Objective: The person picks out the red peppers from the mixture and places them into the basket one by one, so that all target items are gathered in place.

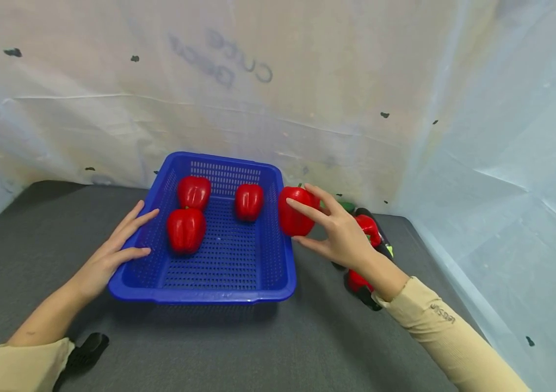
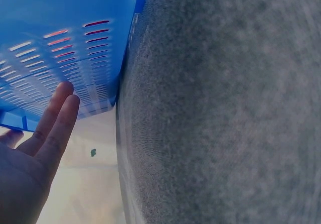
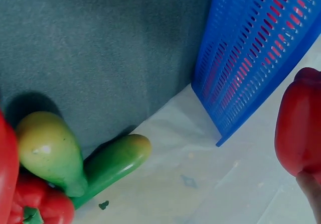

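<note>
A blue plastic basket [image 1: 219, 296] stands on the dark grey surface with three red bell peppers inside. Two of them, a rear pepper [image 1: 194, 192] and a front pepper [image 1: 186, 231], lie at its left; another pepper [image 1: 248, 202] lies toward the right wall. My right hand [image 1: 344, 234] holds a red bell pepper [image 1: 291, 215] between thumb and fingers, level with the basket's right rim. On the left rim rests my left hand [image 1: 104, 261], its fingers spread and fairly straight. The left wrist view shows two fingers [image 2: 57, 116] beside the slotted wall.
Right of the basket, partly behind my right arm, lie more red peppers [image 1: 367, 227]. A yellow-green pear-shaped item [image 3: 50, 148] and a long green vegetable [image 3: 118, 163] are beside them. A pale plastic sheet [image 1: 307, 81] hangs behind the surface and along its right side.
</note>
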`<state>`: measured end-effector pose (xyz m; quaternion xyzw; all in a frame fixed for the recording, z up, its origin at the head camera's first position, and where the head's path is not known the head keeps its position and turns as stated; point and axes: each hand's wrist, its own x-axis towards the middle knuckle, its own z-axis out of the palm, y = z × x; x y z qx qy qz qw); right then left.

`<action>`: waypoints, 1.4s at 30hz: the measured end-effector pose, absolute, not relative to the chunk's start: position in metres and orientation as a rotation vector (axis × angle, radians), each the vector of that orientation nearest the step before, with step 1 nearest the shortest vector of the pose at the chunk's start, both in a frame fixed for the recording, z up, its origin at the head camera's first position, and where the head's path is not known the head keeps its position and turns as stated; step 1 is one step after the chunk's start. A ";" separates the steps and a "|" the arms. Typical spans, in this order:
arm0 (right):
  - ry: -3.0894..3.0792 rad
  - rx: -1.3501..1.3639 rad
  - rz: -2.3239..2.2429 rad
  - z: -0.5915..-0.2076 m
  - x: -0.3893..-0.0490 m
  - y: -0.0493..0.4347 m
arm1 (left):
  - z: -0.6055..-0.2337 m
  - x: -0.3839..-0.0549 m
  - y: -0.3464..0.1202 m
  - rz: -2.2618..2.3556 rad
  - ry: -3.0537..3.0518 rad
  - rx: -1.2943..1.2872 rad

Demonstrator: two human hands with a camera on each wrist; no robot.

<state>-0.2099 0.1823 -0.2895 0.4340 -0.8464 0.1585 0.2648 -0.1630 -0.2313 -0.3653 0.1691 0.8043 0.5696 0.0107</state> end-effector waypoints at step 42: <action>-2.729 1.356 0.430 -0.277 -0.242 0.128 | -0.365 -0.162 -0.232 1.779 2.498 0.540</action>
